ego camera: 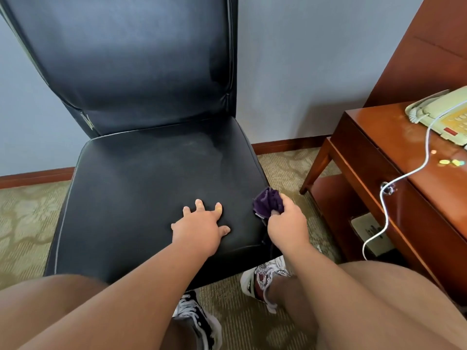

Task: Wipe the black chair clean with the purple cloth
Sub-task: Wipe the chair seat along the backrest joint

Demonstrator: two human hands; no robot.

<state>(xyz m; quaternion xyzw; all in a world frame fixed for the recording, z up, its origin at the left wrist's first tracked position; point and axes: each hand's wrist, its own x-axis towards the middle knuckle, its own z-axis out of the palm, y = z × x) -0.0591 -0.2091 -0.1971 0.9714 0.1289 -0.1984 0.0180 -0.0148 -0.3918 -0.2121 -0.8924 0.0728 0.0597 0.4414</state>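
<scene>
Cloth (267,203) inside right grip (286,223), at chair (151,185) corner.

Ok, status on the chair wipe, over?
Left hand flat on black leather chair seat. Right hand grips bunched purple cloth at seat's near right edge. Nothing blocking the seat.

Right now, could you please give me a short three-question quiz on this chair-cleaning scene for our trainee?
1. True or false: the left hand grips the crumpled purple cloth.
2. Where is the cloth? A) on the backrest B) at the near right corner of the black leather chair seat C) on the carpet.
3. Fill in: on the reddish-brown wooden bedside table sits a cream corded ____.
Key: 1 false, the right hand grips it and the left rests spread on the seat; 2 B; 3 telephone.
</scene>
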